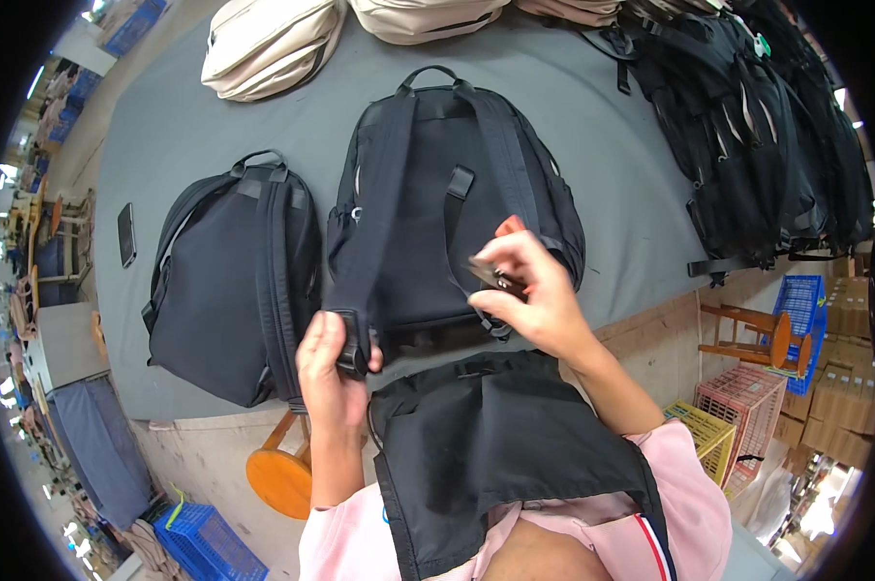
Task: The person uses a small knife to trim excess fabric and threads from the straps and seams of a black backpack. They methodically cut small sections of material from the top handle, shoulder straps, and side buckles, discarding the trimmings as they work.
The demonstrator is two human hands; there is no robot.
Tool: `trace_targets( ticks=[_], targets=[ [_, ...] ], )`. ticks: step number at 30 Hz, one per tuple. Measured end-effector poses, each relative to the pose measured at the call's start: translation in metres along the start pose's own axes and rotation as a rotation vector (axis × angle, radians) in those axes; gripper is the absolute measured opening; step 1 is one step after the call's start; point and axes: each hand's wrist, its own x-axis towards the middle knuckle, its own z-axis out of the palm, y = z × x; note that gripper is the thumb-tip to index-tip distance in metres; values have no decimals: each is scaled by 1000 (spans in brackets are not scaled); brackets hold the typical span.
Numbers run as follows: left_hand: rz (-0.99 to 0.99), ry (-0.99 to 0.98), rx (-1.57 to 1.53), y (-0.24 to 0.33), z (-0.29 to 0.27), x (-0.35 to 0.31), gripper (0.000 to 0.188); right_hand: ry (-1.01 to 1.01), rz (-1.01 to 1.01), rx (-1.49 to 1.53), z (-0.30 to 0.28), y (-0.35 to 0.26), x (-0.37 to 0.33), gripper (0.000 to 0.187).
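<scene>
The big black cloth backpack [423,242] lies in the middle of the grey table [641,208], with its back and straps facing up, probably so the straps are easy to reach. The left hand [327,373] has its grip wrapped around the low end of the long black cloth shoulder strap [381,203], maybe to hold it steady, while the right hand's [537,295] grip is pinching a small dark tool [498,280], too blurry to name, over the bag's lower right part, perhaps to keep it handy.
</scene>
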Motion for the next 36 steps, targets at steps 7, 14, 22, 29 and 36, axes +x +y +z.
trace_targets(
  ticks=[7, 14, 22, 29, 36],
  targets=[
    [-487, -130, -220, -35, -7, -16, 20, -487, 677, 378, 47, 37, 25, 30],
    [-148, -202, 394, -33, 5, -26, 26, -313, 663, 1035, 56, 40, 11, 32],
    [753, -363, 1241, -25, 25, -24, 39, 164, 258, 437, 55, 10, 3, 28],
    [1176, -587, 1145, -9, 53, 17, 22, 37, 293, 571, 31, 10, 25, 16],
    [215, -470, 487, -21, 34, 22, 39, 112, -69, -141, 10, -7, 1, 11]
  ],
)
